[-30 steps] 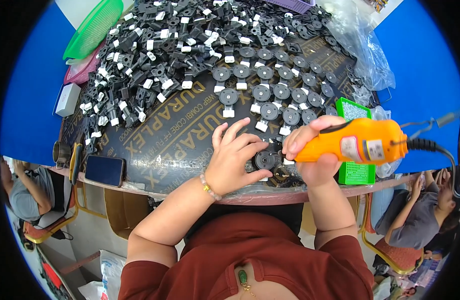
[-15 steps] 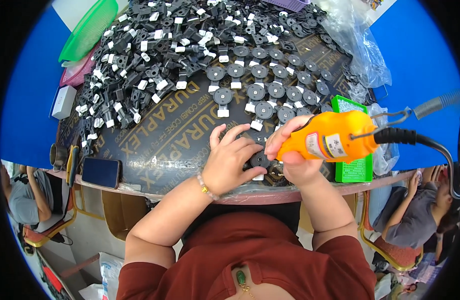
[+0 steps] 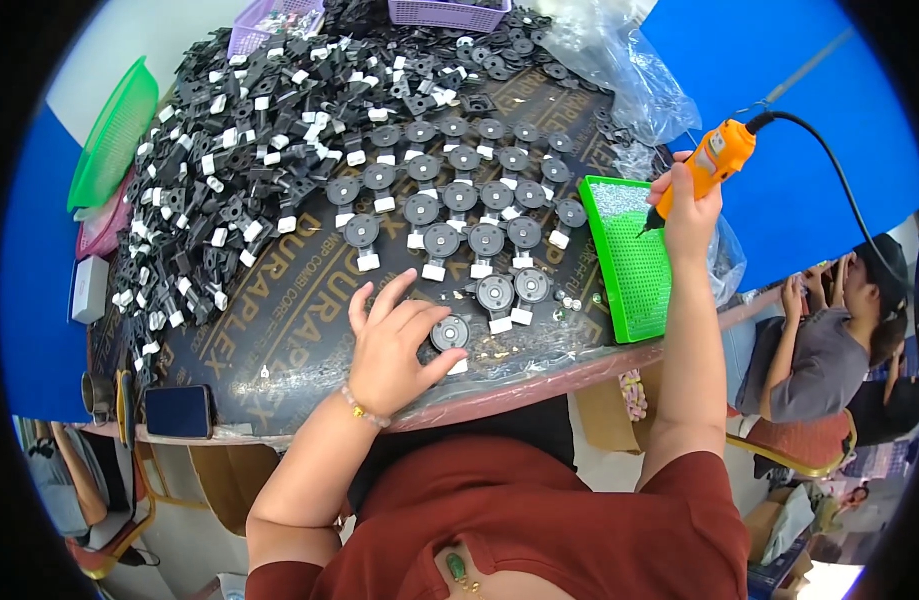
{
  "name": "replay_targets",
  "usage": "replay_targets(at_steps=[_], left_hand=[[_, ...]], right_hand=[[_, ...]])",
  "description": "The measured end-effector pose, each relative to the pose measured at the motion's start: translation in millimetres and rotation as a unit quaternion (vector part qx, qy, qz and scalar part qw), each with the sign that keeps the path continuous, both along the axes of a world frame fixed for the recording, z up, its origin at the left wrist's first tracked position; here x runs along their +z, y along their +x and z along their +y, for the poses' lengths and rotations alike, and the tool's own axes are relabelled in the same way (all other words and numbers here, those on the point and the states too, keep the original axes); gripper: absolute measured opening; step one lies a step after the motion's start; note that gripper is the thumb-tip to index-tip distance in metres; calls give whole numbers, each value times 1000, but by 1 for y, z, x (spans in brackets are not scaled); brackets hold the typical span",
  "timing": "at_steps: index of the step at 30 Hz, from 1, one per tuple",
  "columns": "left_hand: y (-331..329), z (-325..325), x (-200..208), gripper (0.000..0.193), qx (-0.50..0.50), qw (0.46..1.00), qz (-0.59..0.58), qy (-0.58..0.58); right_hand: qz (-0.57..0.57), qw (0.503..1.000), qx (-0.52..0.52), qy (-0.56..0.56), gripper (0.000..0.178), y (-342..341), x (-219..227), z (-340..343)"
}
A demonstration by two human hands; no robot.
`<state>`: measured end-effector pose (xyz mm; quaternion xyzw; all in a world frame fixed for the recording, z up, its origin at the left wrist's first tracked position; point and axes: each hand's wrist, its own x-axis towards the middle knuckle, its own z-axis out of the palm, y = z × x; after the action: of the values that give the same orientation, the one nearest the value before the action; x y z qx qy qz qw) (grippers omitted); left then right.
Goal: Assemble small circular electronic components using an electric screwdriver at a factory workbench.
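My left hand (image 3: 391, 350) rests near the table's front edge, thumb and forefinger on either side of a black round disc part (image 3: 449, 332) with a white tab. Its other fingers stretch forward. My right hand (image 3: 689, 215) is wrapped round an orange electric screwdriver (image 3: 714, 160) with a black cord. The screwdriver's thin tip points down over a green perforated tray (image 3: 604, 270), where small silvery pieces (image 3: 619, 197) lie at the far end. Several similar disc parts with white tabs (image 3: 440, 241) stand in rough rows beyond my left hand.
A large heap of black and white parts (image 3: 229, 150) covers the left and back. Purple baskets (image 3: 449, 13), a green basket (image 3: 114, 140) and clear plastic (image 3: 629, 85) surround it. A phone (image 3: 178, 411) lies at the front left. Co-workers sit on both sides.
My right hand has lifted the screwdriver off the part under my left hand and moved it right, over the green tray. My left hand stays at the disc part. The view has shifted.
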<state>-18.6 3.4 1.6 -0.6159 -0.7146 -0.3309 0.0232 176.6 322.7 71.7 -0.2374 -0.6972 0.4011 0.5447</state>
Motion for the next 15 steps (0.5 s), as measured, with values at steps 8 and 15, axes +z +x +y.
replay_targets(at_steps=[8, 15], left_hand=[[1, 1, 2, 44, 6, 1000, 3, -4], [0, 1, 3, 47, 6, 1000, 7, -11]], right_hand=[[33, 999, -31, -8, 21, 22, -24, 31], [38, 998, -40, -10, 22, 22, -27, 30]])
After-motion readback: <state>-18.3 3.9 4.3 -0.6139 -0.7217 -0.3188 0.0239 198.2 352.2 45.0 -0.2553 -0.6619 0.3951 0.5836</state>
